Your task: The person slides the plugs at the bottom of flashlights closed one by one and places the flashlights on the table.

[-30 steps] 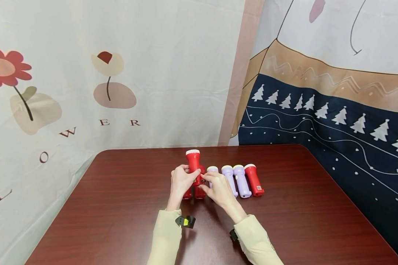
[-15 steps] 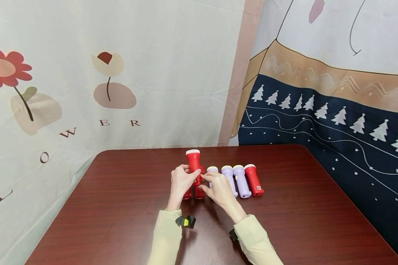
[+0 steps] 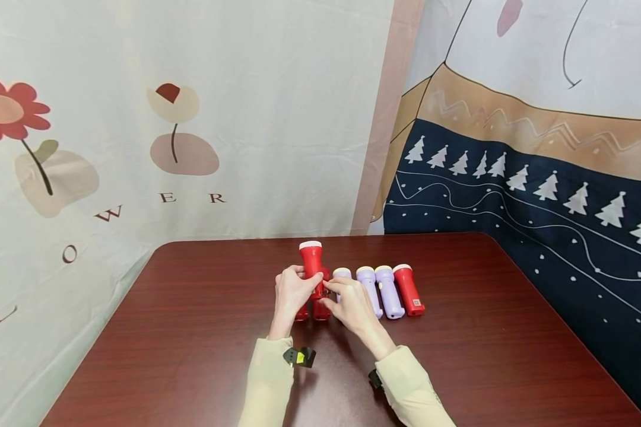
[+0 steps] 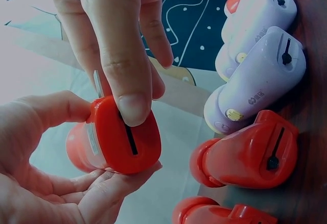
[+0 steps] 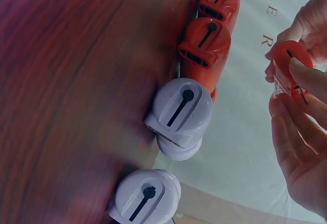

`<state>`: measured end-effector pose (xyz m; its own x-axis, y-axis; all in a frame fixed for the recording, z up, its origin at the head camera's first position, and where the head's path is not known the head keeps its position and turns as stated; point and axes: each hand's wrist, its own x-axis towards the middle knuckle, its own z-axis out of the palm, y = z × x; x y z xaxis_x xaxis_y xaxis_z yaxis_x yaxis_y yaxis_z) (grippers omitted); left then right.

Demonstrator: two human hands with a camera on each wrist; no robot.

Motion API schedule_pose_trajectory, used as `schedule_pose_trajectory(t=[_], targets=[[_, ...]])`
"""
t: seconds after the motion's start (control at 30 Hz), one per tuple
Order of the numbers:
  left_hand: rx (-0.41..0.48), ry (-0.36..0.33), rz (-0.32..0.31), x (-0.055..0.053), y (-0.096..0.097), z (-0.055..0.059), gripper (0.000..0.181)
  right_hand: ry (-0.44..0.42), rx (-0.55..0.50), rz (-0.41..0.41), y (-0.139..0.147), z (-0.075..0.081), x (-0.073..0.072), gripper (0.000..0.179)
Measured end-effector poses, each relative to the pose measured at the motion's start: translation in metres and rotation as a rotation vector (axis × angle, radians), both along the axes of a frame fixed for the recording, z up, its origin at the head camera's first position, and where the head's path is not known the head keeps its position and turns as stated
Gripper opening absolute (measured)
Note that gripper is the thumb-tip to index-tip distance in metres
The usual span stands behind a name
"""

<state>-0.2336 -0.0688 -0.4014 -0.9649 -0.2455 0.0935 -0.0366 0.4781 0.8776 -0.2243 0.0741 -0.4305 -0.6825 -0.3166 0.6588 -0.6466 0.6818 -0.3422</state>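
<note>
My left hand [image 3: 292,292] grips a red flashlight [image 3: 311,258] above the table, its white head up and away. My right hand [image 3: 357,303] pinches the lower end; in the left wrist view its thumb lies on the slotted base [image 4: 148,147]. A metal prong [image 4: 98,83] sticks out beside the base, near the right fingers. In the right wrist view the same prong [image 5: 302,95] shows below the thumb. Under the hands lie two red flashlights, one [image 3: 321,310] partly covered and another [image 3: 301,312] mostly hidden.
To the right lie three lilac flashlights, one [image 3: 342,273] behind the right hand, a middle one [image 3: 371,287] and a third [image 3: 389,293]. Another red flashlight [image 3: 408,290] ends the row. Printed curtains [image 3: 278,118] hang behind the dark wooden table [image 3: 203,332].
</note>
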Motion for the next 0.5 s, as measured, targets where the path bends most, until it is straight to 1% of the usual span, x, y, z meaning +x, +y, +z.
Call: schedule_pose_trajectory(t=[0.23,0.5], targets=[[-0.01,0.007,0.008,0.0,0.0008,0.0015,0.041,0.005,-0.013,-0.005,-0.0004,0.0005,0.0004,0.033],[-0.011,-0.007,0.011,0.0004,0.002,0.0021,0.042,0.032,-0.004,-0.025,-0.0014,-0.0013,-0.0003,0.032]])
